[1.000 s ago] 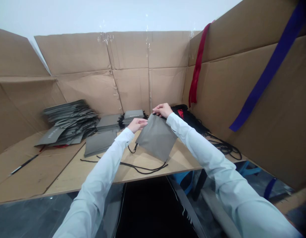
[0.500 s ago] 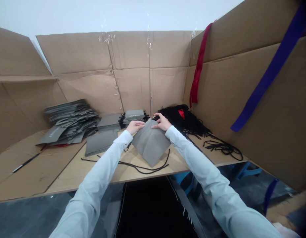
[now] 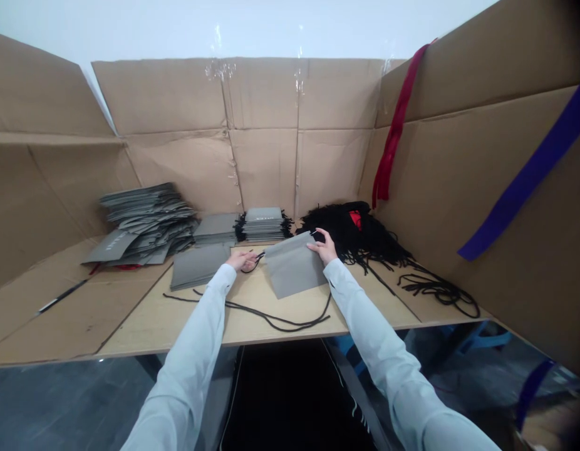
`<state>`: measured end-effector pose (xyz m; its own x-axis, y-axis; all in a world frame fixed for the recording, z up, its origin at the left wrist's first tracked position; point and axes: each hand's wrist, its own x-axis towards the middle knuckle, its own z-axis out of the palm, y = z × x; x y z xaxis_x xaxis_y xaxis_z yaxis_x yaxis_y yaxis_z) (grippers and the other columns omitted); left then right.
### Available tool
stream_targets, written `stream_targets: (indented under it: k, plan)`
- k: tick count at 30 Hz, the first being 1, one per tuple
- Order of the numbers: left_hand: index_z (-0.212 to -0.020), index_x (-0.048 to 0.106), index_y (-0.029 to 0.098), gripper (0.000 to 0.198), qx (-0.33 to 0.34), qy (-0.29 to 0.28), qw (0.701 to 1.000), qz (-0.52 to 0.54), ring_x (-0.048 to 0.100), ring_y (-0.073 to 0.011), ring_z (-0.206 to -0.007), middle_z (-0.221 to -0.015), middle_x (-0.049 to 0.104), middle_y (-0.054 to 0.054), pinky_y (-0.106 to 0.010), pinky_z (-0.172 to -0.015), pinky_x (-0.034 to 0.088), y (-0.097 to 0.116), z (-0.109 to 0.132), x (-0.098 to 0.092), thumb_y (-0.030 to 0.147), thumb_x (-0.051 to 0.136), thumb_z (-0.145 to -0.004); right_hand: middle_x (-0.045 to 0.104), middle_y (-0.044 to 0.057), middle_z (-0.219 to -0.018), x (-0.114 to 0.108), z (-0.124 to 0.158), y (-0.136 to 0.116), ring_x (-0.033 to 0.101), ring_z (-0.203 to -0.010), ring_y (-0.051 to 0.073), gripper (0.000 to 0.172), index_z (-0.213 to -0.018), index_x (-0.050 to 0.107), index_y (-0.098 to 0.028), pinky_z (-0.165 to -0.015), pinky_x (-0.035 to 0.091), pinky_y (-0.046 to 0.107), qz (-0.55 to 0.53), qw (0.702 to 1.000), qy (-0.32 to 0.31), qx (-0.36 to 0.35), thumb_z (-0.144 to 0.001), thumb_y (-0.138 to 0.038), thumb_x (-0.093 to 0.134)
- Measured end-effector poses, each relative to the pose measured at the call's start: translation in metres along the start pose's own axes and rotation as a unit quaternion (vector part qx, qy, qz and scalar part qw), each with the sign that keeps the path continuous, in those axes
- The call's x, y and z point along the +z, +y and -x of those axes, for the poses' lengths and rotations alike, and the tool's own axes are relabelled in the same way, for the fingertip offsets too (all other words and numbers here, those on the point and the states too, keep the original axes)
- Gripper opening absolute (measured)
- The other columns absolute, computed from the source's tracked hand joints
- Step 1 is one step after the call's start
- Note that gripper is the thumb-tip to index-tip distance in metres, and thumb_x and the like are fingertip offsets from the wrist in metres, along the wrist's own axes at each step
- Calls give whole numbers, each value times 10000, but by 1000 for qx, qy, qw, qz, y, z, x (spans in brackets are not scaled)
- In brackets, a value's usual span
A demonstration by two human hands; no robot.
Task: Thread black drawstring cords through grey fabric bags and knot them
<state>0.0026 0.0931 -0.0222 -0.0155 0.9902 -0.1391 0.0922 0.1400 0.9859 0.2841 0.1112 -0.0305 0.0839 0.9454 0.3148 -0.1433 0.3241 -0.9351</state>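
Note:
A grey fabric pouch (image 3: 295, 268) is held up above the table, its top edge slanting upward to the right. My right hand (image 3: 324, 247) pinches its upper right corner, where a small thin tip pokes out by the fingers. My left hand (image 3: 243, 259) is closed on a short looped end of black cord (image 3: 258, 258) just left of the pouch's upper left corner. Below both hands, more black cord (image 3: 280, 325) lies in loose curves along the front of the table.
On the left stand a tall pile of grey pouches (image 3: 149, 219) and lower stacks (image 3: 200, 266). Corded pouches (image 3: 264, 224) are stacked at the back. A heap of black cords (image 3: 365, 232) lies right. Cardboard walls (image 3: 266, 94) surround the table (image 3: 144, 326); red ribbon (image 3: 397, 125) hangs right.
The pouch has turned from a diamond slant to nearly level. My left hand has moved left, away from the pouch, with the black cord end. The view has shifted slightly left.

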Motion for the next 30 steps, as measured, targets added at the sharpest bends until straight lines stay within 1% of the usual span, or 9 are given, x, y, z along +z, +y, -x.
stream_targets:
  k: [4, 9, 11, 14, 16, 19, 24, 27, 30]
  plan:
    - [-680, 605, 94, 172, 10, -29, 998, 55, 517, -71, -483, -626, 612, -52, -202, -517, 422, 0, 5, 6, 227, 661, -586, 509, -56, -582, -2, -1, 8, 520, -535, 119, 799, -1147, 335, -242, -596, 453, 289, 4, 1000, 19, -4, -436, -283, 698]
    - [-645, 598, 83, 136, 11, -79, 993, 90, 463, -34, -418, -502, 554, -6, -145, -418, 368, 1, 13, 8, 189, 659, -589, 486, -55, -591, 1, 3, 12, 481, -510, 94, 770, -1148, 351, -241, -564, 437, 264, 51, 998, -4, -21, -456, -297, 684]
    - [-634, 597, 78, 119, 13, -76, 991, 108, 487, -38, -441, -509, 563, -12, -144, -451, 397, 0, 18, 8, 159, 665, -578, 477, -53, -598, 1, 4, 13, 460, -500, 87, 753, -1143, 361, -242, -544, 427, 252, 65, 997, -6, -30, -463, -299, 679]
    - [-669, 611, 74, 135, 24, -70, 990, 122, 557, -70, -553, -619, 618, -44, -174, -595, 460, 0, 23, 10, 100, 673, -552, 454, -60, -589, 0, 5, 12, 433, -484, 76, 746, -1135, 365, -245, -529, 415, 240, 55, 998, -2, -33, -459, -281, 680]
    - [-686, 615, 69, 158, 35, -71, 989, 123, 581, -96, -610, -663, 635, -58, -206, -671, 473, 1, 26, 11, 61, 671, -538, 424, -74, -568, -1, 5, 12, 404, -463, 60, 743, -1122, 374, -246, -522, 407, 228, 43, 999, 3, -29, -448, -262, 686]
    - [-700, 608, 67, 184, 52, -47, 987, 142, 597, -120, -646, -676, 643, -65, -248, -732, 476, 0, 27, 11, 29, 664, -529, 396, -87, -553, -2, 5, 12, 379, -448, 46, 737, -1109, 386, -247, -519, 400, 214, 33, 999, 7, -22, -437, -247, 690]
    - [-832, 588, 69, 298, 55, -45, 981, 181, 607, -137, -679, -695, 646, -69, -274, -767, 468, -2, 28, 10, -6, 632, -547, 414, -85, -548, -4, 6, 12, 416, -468, 61, 720, -1100, 393, -244, -545, 413, 233, 26, 999, 9, -15, -441, -242, 683]
    - [-842, 581, 64, 283, 50, -48, 976, 207, 608, -149, -715, -729, 643, -84, -276, -771, 464, -3, 29, 11, -29, 588, -575, 429, -83, -532, -5, 5, 13, 450, -486, 81, 735, -1103, 384, -238, -546, 419, 243, 20, 1000, 8, -10, -432, -242, 685]
    - [-875, 572, 77, 343, 49, -45, 972, 226, 605, -156, -745, -791, 637, -94, -276, -744, 470, -4, 29, 12, -80, 532, -573, 436, -86, -516, -6, 5, 14, 461, -489, 85, 739, -1100, 380, -231, -548, 420, 242, 8, 1000, 5, -8, -427, -238, 685]
